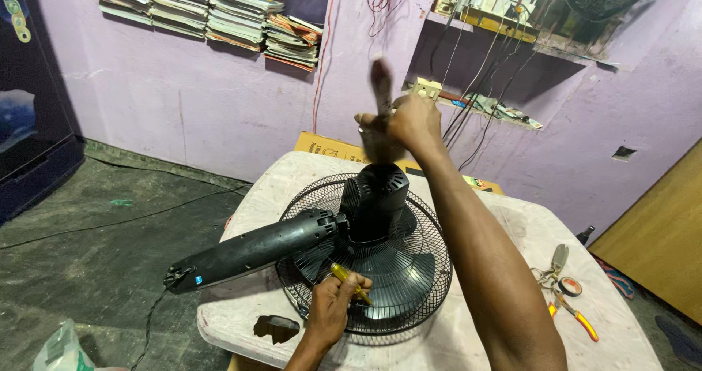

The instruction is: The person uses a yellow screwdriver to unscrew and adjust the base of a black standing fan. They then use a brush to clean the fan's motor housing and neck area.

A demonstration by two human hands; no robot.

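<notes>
A black fan lies face down on a pale table (512,232), its wire grille (431,283) flat and its motor housing (374,195) pointing up. The fan's black stem (252,252) sticks out to the left past the table edge. My right hand (406,122) is raised above the motor housing and grips a dark, motion-blurred piece (380,85) that stands upright. My left hand (333,305) rests on the near side of the grille and holds a yellow-handled screwdriver (344,276).
Pliers with red-yellow handles (574,312), scissors (557,257) and a tape roll (570,287) lie at the table's right. A small black part (276,327) sits near the front left edge. A cardboard box (329,150), stacked papers (219,12) and hanging wires (475,71) line the purple wall.
</notes>
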